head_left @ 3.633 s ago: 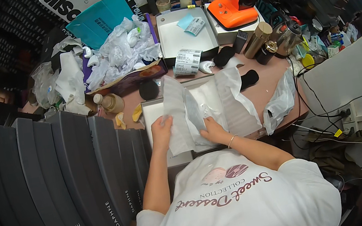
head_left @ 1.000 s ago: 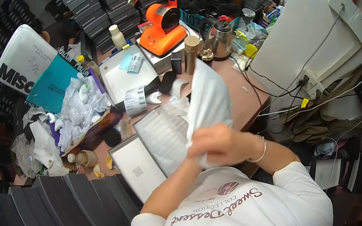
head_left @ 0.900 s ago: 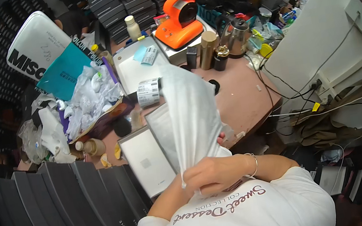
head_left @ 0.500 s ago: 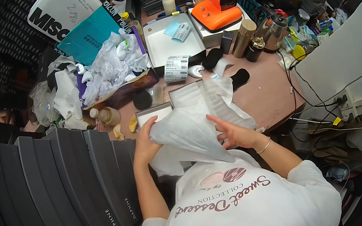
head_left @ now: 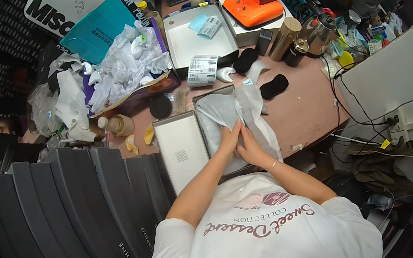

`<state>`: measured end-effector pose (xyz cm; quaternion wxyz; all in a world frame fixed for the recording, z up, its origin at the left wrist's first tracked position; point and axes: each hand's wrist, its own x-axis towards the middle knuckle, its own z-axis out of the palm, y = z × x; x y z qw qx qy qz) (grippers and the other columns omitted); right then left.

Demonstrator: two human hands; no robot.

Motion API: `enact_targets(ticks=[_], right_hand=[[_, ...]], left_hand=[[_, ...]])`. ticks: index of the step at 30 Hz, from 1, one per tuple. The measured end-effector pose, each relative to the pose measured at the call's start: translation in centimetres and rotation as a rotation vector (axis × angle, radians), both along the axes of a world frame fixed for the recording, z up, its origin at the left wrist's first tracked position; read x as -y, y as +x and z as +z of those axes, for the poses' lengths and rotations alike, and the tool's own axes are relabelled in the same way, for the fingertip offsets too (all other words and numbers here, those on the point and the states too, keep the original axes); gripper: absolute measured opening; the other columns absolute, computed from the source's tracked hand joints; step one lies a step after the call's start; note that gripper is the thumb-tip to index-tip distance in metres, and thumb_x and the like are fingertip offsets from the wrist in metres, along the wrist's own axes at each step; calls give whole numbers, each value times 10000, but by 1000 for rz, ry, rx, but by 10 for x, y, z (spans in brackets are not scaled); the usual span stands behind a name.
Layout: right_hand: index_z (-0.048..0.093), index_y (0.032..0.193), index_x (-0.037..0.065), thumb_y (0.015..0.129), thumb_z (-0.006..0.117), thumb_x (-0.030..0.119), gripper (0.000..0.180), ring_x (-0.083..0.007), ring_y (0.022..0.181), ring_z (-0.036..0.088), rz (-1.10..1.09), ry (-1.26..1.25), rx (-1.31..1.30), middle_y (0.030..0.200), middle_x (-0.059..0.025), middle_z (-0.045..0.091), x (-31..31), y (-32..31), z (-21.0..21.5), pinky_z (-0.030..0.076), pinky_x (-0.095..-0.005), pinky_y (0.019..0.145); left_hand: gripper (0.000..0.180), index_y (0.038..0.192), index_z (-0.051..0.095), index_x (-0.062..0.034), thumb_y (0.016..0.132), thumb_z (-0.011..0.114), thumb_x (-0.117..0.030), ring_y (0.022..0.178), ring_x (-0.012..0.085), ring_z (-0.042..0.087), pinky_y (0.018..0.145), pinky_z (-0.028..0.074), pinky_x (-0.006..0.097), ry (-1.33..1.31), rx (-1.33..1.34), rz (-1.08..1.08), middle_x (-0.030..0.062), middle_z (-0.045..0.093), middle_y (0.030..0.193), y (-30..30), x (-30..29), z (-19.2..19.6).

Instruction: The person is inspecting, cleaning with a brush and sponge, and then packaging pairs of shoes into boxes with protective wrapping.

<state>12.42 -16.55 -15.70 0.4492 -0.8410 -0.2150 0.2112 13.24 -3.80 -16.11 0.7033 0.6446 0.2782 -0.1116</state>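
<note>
White tissue paper (head_left: 213, 111) lies bunched in a grey shoebox base (head_left: 213, 92), with a loose sheet spreading past its right side. My left hand (head_left: 230, 140) grips the paper near the middle of the box, where creases run toward the fingertips. Close against it, my right hand (head_left: 251, 147) is closed on the paper too, its fingers pointing away from me. What the paper covers is hidden. Just left of the base rests the shoebox lid (head_left: 181, 147), its pale inside facing up.
Stacked dark shoeboxes (head_left: 80, 205) rise at the left. Behind the work are a box of crumpled paper (head_left: 125, 68), a label roll (head_left: 202, 70), an open tray (head_left: 198, 48) and an orange device (head_left: 254, 3). A thermos (head_left: 285, 38) and kettle (head_left: 319, 33) stand right; cables (head_left: 355, 104) hang there.
Both hands have come together and lowered the lifted tissue sheet into the box. The lid, mostly covered before, now shows fully.
</note>
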Motion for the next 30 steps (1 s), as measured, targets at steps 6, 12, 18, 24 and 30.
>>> enact_targets(ticks=[6, 12, 18, 24, 30], right_hand=[[591, 1111, -30, 890, 542, 78, 251, -125, 788, 608, 21, 160, -880, 1018, -127, 628, 97, -31, 54, 502, -239, 706], [502, 1254, -5, 895, 568, 106, 382, -241, 1046, 570, -301, 77, -60, 1165, -168, 562, 128, 19, -17, 473, -350, 884], [381, 1382, 29, 861, 587, 136, 571, -389, 1340, 283, 343, -160, 551, 1410, -214, 366, -9, 35, 22, 262, -454, 1093], [586, 1154, 13, 824, 556, 89, 341, -363, 1105, 531, 635, -262, 324, 1111, -191, 601, -64, 76, 65, 432, -439, 923], [466, 1310, 99, 885, 463, 150, 428, -370, 944, 598, 853, -127, 241, 1000, -200, 624, -191, 9, 71, 473, -449, 825]], left_hand=[[880, 1345, 333, 115, 778, 685, -458, 1266, 384, 363, 1031, 348, 397, 408, -8, -109, 299, 344, 1378, 10, 11, -41], [758, 1380, 328, 58, 829, 661, -342, 1311, 390, 327, 1070, 300, 401, 86, 94, 7, 264, 309, 1428, -20, -2, 12], [647, 1452, 231, -7, 942, 505, -295, 1389, 371, 218, 1116, 201, 465, 754, 610, -246, 229, 208, 1498, -89, -9, 72], [650, 1410, 311, 15, 909, 531, -336, 1386, 333, 234, 1111, 173, 522, 1044, 344, -537, 211, 236, 1491, -129, -10, 33], [606, 1396, 324, 13, 937, 464, -358, 1394, 311, 222, 1120, 163, 504, 1150, 218, -633, 215, 250, 1486, -134, -6, 42]])
